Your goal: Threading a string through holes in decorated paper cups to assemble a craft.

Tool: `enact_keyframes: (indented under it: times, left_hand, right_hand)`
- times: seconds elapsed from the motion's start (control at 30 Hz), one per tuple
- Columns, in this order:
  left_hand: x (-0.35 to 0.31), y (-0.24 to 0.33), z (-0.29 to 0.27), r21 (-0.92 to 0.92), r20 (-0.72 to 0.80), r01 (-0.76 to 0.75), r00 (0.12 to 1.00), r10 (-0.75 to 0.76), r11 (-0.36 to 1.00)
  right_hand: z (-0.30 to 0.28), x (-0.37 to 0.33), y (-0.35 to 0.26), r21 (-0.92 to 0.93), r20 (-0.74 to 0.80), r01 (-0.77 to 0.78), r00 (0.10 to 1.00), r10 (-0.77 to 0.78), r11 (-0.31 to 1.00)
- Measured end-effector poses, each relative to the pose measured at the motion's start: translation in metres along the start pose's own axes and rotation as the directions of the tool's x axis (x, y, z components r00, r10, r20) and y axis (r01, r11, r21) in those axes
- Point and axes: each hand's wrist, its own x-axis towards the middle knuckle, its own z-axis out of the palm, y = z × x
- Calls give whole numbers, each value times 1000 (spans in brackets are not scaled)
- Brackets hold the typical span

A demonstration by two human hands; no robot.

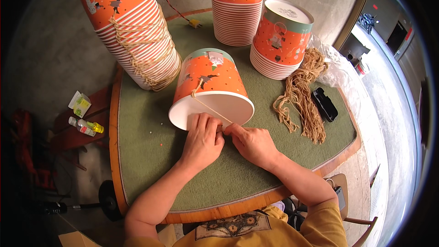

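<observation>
1. Head view, the landmark: an orange printed paper bucket with a white inside (pixel 211 82) lies on its side at the middle of the round green felt-covered table with a wooden rim (pixel 151 155), its open mouth turned toward the person.
2. A thin tan twine cord (pixel 211 110) runs from a hole in the bucket's side wall down across the open mouth to the near rim, where both hands meet.
3. The left hand (pixel 202 139) sits at the near rim of the bucket, fingers curled and pressing on the rim; it seems to pin the cord end, though the fingertips hide the exact grip.
4. The right hand (pixel 252 144) lies just right of it, touching it, thumb and forefinger pinched on the cord at the rim.
5. Judgement: the cord is best kept taut across the mouth, with the rim steadied but not crushed, so the paper wall does not buckle.
6. Right of the bucket a loose bundle of tan twine cords (pixel 302 96) lies on the felt, a small black device (pixel 324 104) beside it.
7. Behind the bucket stand three stacks of like orange buckets: one tied with twine (pixel 137 32) to the left, two (pixel 236 13) (pixel 280 41) to the right.
</observation>
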Motion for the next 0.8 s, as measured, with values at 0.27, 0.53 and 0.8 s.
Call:
enact_keyframes:
  times: [0.27,0.53,0.8]
  left_hand:
    - [0,2,1,23,-17,9,1000,-8,1000]
    - [-3,0,2,88,45,-28,999,25,996]
    - [-3,-1,2,146,75,-43,997,32,988]
  right_hand:
    - [-2,0,0,26,1,-10,1000,10,1000]
    - [0,-1,2,39,-9,-27,1000,27,999]
    - [-1,-1,1,-4,31,-25,999,25,1000]
